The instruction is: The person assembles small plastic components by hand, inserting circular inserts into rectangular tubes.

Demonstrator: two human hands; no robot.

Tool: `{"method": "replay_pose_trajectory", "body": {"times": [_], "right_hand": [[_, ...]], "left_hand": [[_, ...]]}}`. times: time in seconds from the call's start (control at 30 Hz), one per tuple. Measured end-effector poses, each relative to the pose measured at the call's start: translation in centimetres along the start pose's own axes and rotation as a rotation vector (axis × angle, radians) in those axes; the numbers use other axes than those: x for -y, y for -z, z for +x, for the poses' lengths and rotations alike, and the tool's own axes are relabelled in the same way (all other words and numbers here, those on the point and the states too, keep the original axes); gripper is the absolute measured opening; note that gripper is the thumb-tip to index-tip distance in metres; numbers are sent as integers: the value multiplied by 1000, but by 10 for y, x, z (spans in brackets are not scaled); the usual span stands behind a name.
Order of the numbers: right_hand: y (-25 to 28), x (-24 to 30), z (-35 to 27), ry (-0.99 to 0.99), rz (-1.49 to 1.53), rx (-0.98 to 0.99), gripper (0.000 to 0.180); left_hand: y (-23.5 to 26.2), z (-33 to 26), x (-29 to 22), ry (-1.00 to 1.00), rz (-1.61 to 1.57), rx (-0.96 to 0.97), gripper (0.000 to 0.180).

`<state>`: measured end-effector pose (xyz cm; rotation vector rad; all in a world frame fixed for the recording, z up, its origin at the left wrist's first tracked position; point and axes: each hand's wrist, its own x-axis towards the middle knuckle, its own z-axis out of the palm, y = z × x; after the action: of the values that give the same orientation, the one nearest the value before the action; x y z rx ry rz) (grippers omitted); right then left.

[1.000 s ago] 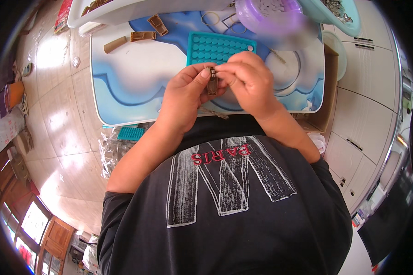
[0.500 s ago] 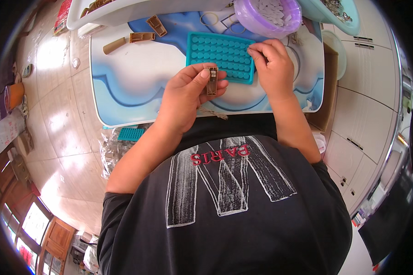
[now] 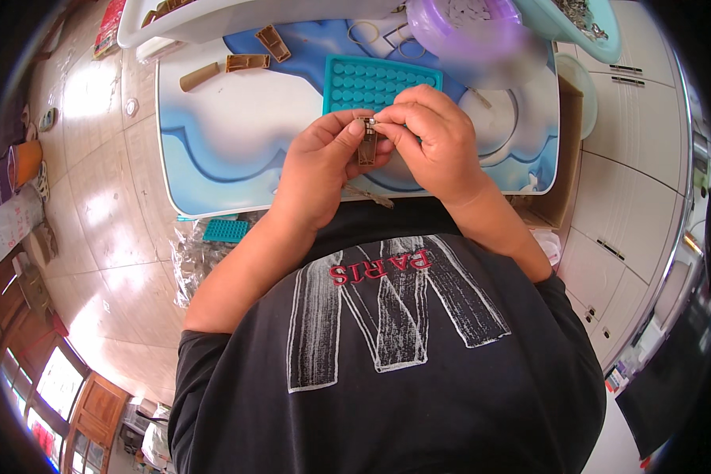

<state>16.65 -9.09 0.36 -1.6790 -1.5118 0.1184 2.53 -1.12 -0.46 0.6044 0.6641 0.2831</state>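
Observation:
My left hand point(image 3: 316, 154) is closed around a small brown plastic casing point(image 3: 366, 152), its hollow side up, with small light-coloured parts near its top. My right hand point(image 3: 442, 142) pinches at that top end, thumb and fingertips together. Whatever lies between those fingertips is too small to make out. Just beyond both hands lies a teal tray point(image 3: 383, 75) with rows of round cups, its near right part hidden by my right hand.
Brown casings point(image 3: 246, 62) lie at the far left of the table point(image 3: 213, 118). Along the back stand a white bin point(image 3: 237, 30), a purple basin point(image 3: 426, 31) with white pieces and a pale blue tub point(image 3: 604, 47) with metal parts. Rubber bands point(image 3: 363, 32) lie behind the tray.
My right hand has moved from the tray's right edge leftward and nearer to me, up to the casing. My left hand has stayed almost still with the casing in it.

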Motion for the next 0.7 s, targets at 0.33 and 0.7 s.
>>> {"method": "replay_pose_trajectory", "body": {"times": [0.33,0.7], "right_hand": [[-5,3,-5,26,-75,55,12],[0,13,3,115,59,33,24]], "left_hand": [[-5,-1,3,-31,28,-48,24],[-1,-10,-7,-85,1,-45,22]]}}
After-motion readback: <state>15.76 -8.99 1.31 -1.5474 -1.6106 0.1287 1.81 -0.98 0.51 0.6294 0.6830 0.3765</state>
